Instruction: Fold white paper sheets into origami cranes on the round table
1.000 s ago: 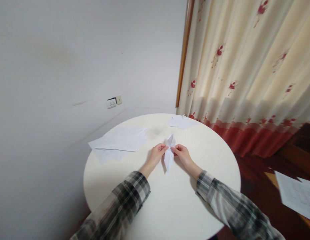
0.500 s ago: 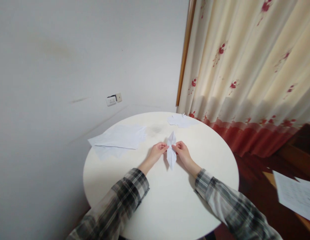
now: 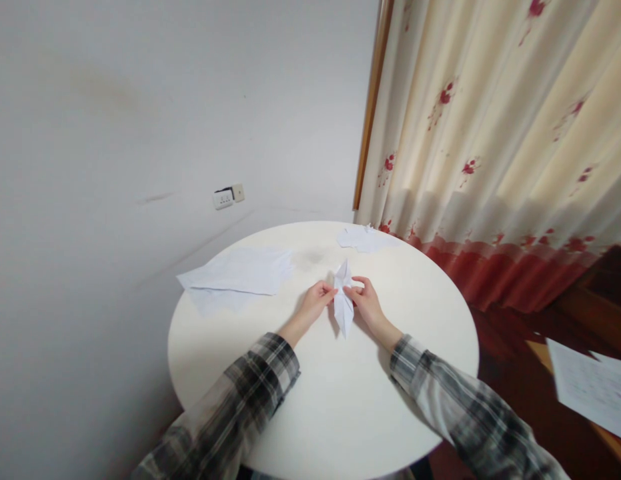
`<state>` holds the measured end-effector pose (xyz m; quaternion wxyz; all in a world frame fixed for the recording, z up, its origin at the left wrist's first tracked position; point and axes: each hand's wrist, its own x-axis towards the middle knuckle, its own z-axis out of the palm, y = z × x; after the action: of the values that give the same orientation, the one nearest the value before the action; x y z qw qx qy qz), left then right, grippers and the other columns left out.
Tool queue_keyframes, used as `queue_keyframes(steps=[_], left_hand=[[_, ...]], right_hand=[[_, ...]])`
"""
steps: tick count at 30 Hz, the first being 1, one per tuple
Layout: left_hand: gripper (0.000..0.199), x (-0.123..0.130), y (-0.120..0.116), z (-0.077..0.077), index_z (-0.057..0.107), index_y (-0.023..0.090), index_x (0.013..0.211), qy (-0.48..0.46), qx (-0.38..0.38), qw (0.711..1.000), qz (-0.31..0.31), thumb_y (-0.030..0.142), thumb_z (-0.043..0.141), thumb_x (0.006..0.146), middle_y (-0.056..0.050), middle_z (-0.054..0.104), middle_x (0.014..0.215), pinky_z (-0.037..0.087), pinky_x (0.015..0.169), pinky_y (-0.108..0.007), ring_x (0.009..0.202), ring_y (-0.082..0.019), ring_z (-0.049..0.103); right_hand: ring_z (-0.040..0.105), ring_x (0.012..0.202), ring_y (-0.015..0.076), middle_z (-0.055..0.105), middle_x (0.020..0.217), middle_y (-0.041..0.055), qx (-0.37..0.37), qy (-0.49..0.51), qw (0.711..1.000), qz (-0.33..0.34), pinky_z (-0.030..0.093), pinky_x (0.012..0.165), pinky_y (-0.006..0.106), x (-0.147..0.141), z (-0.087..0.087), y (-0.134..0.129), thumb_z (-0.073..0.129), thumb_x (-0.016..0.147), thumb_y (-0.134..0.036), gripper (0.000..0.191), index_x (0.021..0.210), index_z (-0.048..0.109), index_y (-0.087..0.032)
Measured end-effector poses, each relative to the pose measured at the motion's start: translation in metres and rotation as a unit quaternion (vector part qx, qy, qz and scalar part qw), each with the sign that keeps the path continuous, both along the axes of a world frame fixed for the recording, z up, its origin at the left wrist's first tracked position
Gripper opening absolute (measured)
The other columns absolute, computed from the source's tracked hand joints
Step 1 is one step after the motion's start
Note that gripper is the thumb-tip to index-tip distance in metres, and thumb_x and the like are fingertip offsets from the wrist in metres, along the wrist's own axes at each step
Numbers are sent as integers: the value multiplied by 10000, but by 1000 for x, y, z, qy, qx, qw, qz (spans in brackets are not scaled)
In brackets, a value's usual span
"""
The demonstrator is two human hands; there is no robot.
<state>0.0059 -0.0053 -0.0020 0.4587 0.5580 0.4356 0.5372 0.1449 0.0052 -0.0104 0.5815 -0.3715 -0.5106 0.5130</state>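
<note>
A narrow piece of folded white paper [image 3: 344, 310], pointed at both ends, is held just over the round white table, its long side running away from me. My left hand [image 3: 317, 299] pinches its left edge near the middle between thumb and fingers. On the opposite edge, my right hand [image 3: 365, 300] grips it with the thumb on top; its index finger is lifted off to the side. The fingers beneath the paper are partly hidden.
The round white table [image 3: 330, 413] carries a stack of white sheets [image 3: 240, 270] at left and white paper pieces [image 3: 363, 238] at the far edge. A wall with a socket [image 3: 223, 199] stands behind. At right are a curtain [image 3: 470, 133] and more papers [image 3: 585, 383].
My right index finger has lifted and straightened away from the folded paper. My left hand keeps its pinch, and the paper stays almost in place.
</note>
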Motion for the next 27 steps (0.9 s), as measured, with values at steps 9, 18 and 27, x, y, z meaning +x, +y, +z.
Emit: queue_keyframes(steps=[9,18,27], left_hand=[[494,2,5,-3,441,156,928,-62,-20,998,-1,351,712,563,44,567,611,442,568,-247,568,-118,564],[383,2,5,-4,562,124,740,-9,-8,999,-49,440,692,567,-27,637,717,438,669,-278,699,-163,583],[354,3,5,-7,567,129,688,13,-9,998,-59,410,716,533,3,598,633,413,589,-239,610,-132,553]], right_hand=[[444,416,89,488,451,-68,-15,-29,999,14,356,430,223,0,7,-4,682,549,-389,324,724,505,-180],[469,536,97,501,580,-44,49,-46,998,-1,381,508,225,1,10,-7,668,598,-341,251,651,472,-195],[553,765,158,616,818,28,87,-30,996,-5,443,669,271,3,25,-13,699,545,-284,265,768,595,-185]])
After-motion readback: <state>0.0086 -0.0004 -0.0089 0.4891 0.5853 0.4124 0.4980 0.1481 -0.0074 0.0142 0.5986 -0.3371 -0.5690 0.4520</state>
